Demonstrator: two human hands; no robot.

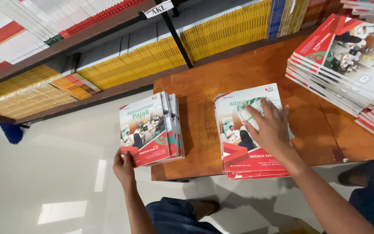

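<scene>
Hands (124, 167) (271, 125) on two bk stacks (150, 128) (249, 134)

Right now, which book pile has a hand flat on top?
The middle pile: the right hand lies on it. The left hand only grips the left pile's corner.

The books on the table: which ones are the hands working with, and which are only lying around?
In hand:
left hand gripping left stack
right hand flat on middle stack

Lying about:
tall right stack
yellow shelf books
table

Two hands showed: the left hand (123, 167) gripped one book stack (151, 128), the right hand (270, 127) pressed another stack (247, 156); a third pile (347, 60) lay beyond it.
</scene>
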